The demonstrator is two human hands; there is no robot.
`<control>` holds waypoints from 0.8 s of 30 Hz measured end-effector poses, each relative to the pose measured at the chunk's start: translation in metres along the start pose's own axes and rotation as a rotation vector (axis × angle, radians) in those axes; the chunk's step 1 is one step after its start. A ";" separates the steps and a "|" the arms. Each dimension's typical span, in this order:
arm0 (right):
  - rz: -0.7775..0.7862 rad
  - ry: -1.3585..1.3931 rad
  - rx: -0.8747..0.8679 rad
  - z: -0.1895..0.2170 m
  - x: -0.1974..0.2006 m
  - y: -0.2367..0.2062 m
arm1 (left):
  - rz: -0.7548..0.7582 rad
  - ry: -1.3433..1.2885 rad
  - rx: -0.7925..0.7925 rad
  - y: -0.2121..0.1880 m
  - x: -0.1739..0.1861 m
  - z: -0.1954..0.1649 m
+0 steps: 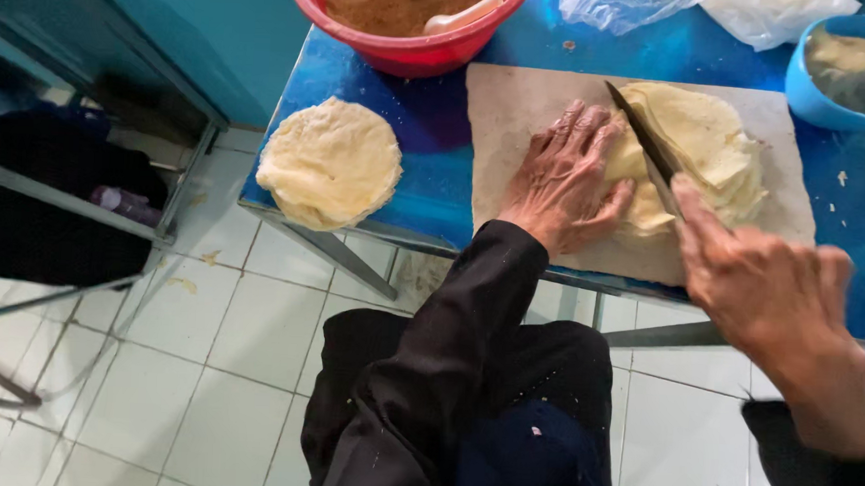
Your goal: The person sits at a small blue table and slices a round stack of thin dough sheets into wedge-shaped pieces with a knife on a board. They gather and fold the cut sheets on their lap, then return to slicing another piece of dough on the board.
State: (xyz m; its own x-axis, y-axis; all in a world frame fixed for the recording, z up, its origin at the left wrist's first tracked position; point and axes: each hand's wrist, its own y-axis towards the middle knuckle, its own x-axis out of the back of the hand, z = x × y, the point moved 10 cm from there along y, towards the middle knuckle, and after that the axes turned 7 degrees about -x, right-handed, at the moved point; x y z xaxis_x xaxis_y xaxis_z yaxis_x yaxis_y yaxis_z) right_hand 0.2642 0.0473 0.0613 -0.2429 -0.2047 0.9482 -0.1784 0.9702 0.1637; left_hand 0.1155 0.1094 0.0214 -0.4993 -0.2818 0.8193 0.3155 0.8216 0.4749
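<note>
While the left hand (564, 181) lies flat, fingers together and straight, pressing down the near-left edge of a stack of thin pale flatbreads (701, 153), the right hand (766, 287) is closed around the handle of a knife (646, 145); handle itself is hidden inside the fist, only the dark blade shows, running diagonally up-left across the stack just beside the left fingertips. Can't tell whether the edge is into the dough or only resting on it. Stack sits on a pale cutting board (516, 111) on a blue table (428, 126); how many sheets are in it is not readable, edges blur together. A second round stack (329, 163) lies apart on the table's near-left corner, slightly overhanging the edge. Red bowl (402, 42) at the far side is cut off by the top of frame, holds brown crumbly filling and a pale spoon (462, 16), spoon half buried. Blue bowl (834, 71) at far right is cropped too, grey-brown paste inside, kind unclear. Clear plastic bag (696, 7) beyond the board, mostly out of frame. Right wrist runs out at the frame's lower right. Dark sleeves and lap fill the bottom centre; white tiled floor (154, 396) below, dark shelf unit at left is hard to make out.
</note>
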 end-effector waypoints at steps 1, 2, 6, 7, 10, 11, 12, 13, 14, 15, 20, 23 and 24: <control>-0.048 0.056 0.008 0.002 0.004 0.008 | 0.015 -0.005 0.005 0.001 -0.001 0.000; -0.095 0.117 0.027 0.007 0.008 0.011 | 0.016 -0.009 0.005 0.000 0.001 0.001; -0.052 0.041 -0.020 -0.008 0.002 0.005 | 0.038 -0.038 0.001 0.002 0.000 0.001; -0.059 -0.004 -0.027 -0.011 0.001 -0.001 | 0.051 -0.039 0.009 0.002 -0.002 0.002; -0.024 -0.066 -0.076 -0.016 -0.010 -0.008 | 0.015 0.010 -0.030 0.002 0.000 0.000; -0.002 -0.073 -0.095 -0.016 -0.015 -0.008 | 0.024 0.007 -0.018 0.001 -0.001 0.002; -0.197 -0.069 -0.013 -0.007 0.003 -0.014 | 0.033 0.002 -0.014 0.001 -0.003 0.003; -0.392 -0.068 0.065 0.003 0.020 -0.020 | 0.041 -0.007 -0.014 0.001 -0.004 0.002; -0.588 -0.067 0.146 0.011 0.037 -0.031 | 0.048 -0.013 -0.010 0.002 -0.005 0.002; -0.358 -0.042 0.042 0.000 0.018 -0.018 | 0.050 -0.018 -0.002 0.002 -0.005 0.002; 0.080 0.114 -0.120 -0.022 -0.012 0.000 | 0.022 -0.035 -0.010 0.002 0.002 -0.001; 0.093 0.150 -0.120 -0.023 -0.005 -0.002 | 0.045 -0.039 -0.004 0.003 0.000 0.000; 0.087 0.147 -0.111 -0.021 -0.003 -0.002 | 0.046 -0.041 0.001 0.003 0.000 0.001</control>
State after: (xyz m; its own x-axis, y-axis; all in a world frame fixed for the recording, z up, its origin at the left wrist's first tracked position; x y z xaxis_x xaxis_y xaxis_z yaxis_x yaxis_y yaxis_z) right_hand 0.2853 0.0489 0.0636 -0.1091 -0.1065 0.9883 -0.0549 0.9934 0.1010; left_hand 0.1157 0.1125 0.0221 -0.5172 -0.2230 0.8263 0.3379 0.8339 0.4364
